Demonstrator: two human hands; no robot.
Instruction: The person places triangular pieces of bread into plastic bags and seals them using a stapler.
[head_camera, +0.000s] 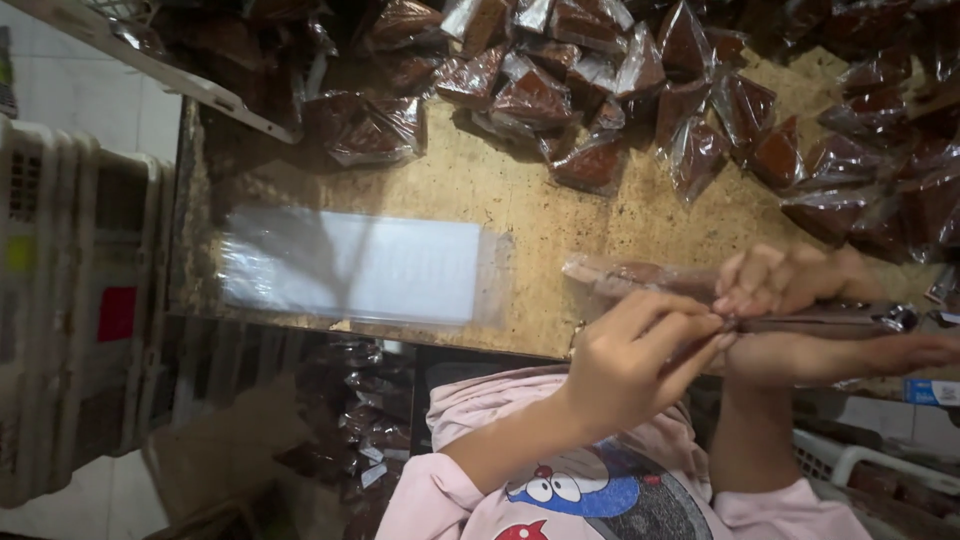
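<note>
My left hand (630, 360) and my right hand (800, 310) meet over the table's near edge at the right. Together they grip a long clear plastic packet (625, 277) with brown filling that lies across the wooden table (520, 200). My left fingertips pinch at the spot where a dark shiny strip (850, 318) runs off to the right under my right hand's fingers; I cannot tell what that strip is. My right palm lies open underneath it.
A flat stack of empty clear bags (350, 265) lies on the table's left half. Several triangular packets of brown food (560, 90) are heaped along the far side and right. White plastic crates (70, 300) stand at the left, a cardboard box (220, 450) and more packets (350, 410) below.
</note>
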